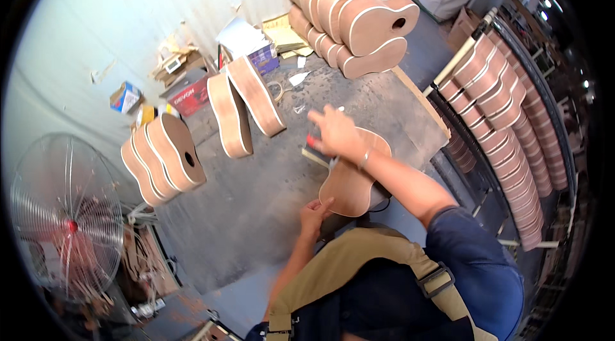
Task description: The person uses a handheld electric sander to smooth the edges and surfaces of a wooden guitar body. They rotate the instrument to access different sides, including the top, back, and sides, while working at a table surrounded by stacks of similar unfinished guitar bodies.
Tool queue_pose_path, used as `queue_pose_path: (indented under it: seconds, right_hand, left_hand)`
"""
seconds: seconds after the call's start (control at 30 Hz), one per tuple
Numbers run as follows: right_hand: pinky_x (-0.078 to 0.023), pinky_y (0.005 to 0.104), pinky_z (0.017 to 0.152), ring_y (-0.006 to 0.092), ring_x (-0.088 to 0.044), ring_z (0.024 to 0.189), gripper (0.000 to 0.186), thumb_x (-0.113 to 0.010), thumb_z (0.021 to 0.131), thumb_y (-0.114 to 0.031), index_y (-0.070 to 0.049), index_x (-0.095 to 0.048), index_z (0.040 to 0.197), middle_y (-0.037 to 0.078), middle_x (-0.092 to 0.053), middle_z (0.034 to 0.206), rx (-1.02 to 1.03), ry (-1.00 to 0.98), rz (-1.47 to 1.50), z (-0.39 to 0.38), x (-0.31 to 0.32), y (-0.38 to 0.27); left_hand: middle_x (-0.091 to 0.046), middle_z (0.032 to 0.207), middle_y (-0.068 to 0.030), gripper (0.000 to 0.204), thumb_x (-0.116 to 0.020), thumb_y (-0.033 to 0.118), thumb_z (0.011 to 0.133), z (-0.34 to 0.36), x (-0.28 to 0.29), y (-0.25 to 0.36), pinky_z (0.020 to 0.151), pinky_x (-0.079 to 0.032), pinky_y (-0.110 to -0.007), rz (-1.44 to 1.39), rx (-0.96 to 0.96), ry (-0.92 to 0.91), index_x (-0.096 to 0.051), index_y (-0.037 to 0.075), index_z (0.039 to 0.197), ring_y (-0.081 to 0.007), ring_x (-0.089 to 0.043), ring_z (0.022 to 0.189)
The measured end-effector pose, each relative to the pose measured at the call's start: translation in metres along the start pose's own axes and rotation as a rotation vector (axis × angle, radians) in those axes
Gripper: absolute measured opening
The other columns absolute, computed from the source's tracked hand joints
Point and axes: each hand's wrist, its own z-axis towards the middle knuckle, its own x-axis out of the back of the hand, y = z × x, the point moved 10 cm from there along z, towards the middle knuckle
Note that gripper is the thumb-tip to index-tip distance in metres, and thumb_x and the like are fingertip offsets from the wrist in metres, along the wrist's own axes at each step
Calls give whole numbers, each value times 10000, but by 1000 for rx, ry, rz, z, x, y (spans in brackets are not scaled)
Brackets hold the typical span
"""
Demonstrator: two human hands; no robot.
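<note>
A small guitar-shaped wooden body (351,188), pale brown with a light edge, lies flat at the near side of the grey worktable, close to my torso. My left hand (314,216) pinches its lower left edge between thumb and fingers. Above its far end is my right hand (337,134), fingers spread and pointing away from me. Right by that hand's thumb side sits a red and black tool (312,143) with a pale strip along its edge. The hand partly hides this tool, so its kind does not show.
More wooden bodies stand on the table (256,226): a pair (229,117), a group at left (163,158) and a stack (365,21) at the back. Boxes and papers (240,37) line the wall. A fan (72,226) is left; a loaded rack (500,104) stands right.
</note>
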Motion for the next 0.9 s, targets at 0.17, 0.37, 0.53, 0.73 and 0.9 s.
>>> queue_pose_path:
  seconds: [0.17,0.37,0.53,0.73,0.9]
  right_hand:
    - [-609,551,902,458,-707,1049,610,-886,837,-334,-207,-648,1385,224,-653,1246,-75,90,7,47,4,47]
    - [-600,562,889,452,-706,1059,566,-892,801,-346,-235,-698,1321,202,-658,1178,-33,13,54,2,5,22]
    - [-605,538,906,448,-711,1082,590,-889,796,-345,-226,-695,1340,200,-652,1204,-217,91,33,22,26,95]
    - [-591,538,889,441,-705,1079,594,-917,781,-319,-251,-698,1329,176,-634,1146,-199,53,74,-27,26,92]
    - [-604,537,902,440,-713,1078,626,-916,770,-309,-233,-695,1351,201,-660,1185,-399,137,19,-32,56,161]
  left_hand:
    - [-830,1158,-108,438,-944,166,937,0,-12,5,871,-661,-298,-62,-18,-48,-761,-55,1269,-177,-804,958]
    - [-836,1134,-89,387,-934,164,948,9,-1,-6,860,-644,-285,-67,-4,-57,-779,-30,1244,-153,-794,976]
    - [-838,1106,-62,363,-941,174,944,4,-12,-3,821,-615,-263,-50,3,-74,-793,0,1226,-131,-783,970]
    - [-836,1107,-55,354,-935,185,952,12,-2,-3,827,-608,-263,6,0,-83,-793,7,1223,-121,-778,960]
    - [-835,1124,-59,362,-927,194,960,16,-5,-10,832,-615,-269,36,27,-104,-785,6,1235,-124,-778,963]
